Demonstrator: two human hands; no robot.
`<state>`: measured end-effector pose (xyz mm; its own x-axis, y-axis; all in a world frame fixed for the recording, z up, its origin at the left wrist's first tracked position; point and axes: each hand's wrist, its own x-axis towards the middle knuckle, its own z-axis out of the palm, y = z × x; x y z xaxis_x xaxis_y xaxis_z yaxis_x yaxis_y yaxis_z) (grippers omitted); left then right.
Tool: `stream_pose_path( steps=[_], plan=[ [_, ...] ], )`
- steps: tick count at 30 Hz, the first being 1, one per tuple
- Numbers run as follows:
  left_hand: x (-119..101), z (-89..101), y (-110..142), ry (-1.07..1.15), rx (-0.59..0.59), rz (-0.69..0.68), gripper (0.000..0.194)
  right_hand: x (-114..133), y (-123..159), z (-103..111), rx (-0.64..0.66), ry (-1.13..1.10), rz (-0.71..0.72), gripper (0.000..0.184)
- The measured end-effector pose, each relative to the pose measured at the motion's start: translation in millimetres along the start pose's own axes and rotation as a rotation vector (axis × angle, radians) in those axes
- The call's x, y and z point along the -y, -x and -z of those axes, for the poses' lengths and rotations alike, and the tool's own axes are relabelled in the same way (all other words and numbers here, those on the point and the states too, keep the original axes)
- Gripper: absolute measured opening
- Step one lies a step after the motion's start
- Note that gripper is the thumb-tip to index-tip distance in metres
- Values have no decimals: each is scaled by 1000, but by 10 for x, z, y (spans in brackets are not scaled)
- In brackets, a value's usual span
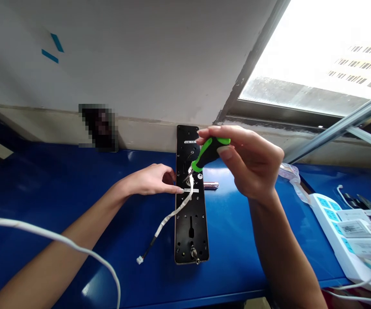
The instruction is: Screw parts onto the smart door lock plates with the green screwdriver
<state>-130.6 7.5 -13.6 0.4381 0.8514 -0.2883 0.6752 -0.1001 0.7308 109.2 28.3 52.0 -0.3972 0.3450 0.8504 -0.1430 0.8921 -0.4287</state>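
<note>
On the blue table lies a long black door lock panel, its many-holed back plate facing up and a metal spindle sticking out near its front end. My left hand grips the panel's left edge, thumb on top. In my right hand is a black and green screwdriver, pinched by the handle with its shaft slanting down left. The tip is at the panel's middle, beside a white wrapped cable; I cannot tell whether it sits in a screw. The cable's white connector hangs over the left side.
A copper-coloured cylinder lies right of the panel. Farther right is a white power strip with several plugs, near crumpled clear plastic. A white cord crosses my left forearm. A wall and window stand behind the table.
</note>
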Motion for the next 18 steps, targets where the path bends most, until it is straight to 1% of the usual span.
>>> stream_pose_path(
  steps=[3,5,7,9,11,13,16,18],
  plan=[
    [8,-7,-3,24,3,-32,58,-30,5,23,-74,121,61,33],
    [12,-7,-8,33,5,-48,57,-12,10,38,-85,159,48,28],
    [10,-3,-11,23,-2,-41,58,32,13,38,-35,118,-11,26],
    [3,4,-11,7,-3,-27,60,72,12,23,30,36,-73,34],
    [-4,8,-7,-4,-2,-15,60,79,5,6,40,-24,-85,38],
    [-8,8,-2,-10,-5,-13,61,47,-5,1,6,-33,-26,38],
    [-6,5,2,-22,-9,-8,65,-13,-16,21,-48,51,81,35],
    [-1,4,0,-28,-9,-5,65,-13,-15,35,-72,119,80,32]
  ],
)
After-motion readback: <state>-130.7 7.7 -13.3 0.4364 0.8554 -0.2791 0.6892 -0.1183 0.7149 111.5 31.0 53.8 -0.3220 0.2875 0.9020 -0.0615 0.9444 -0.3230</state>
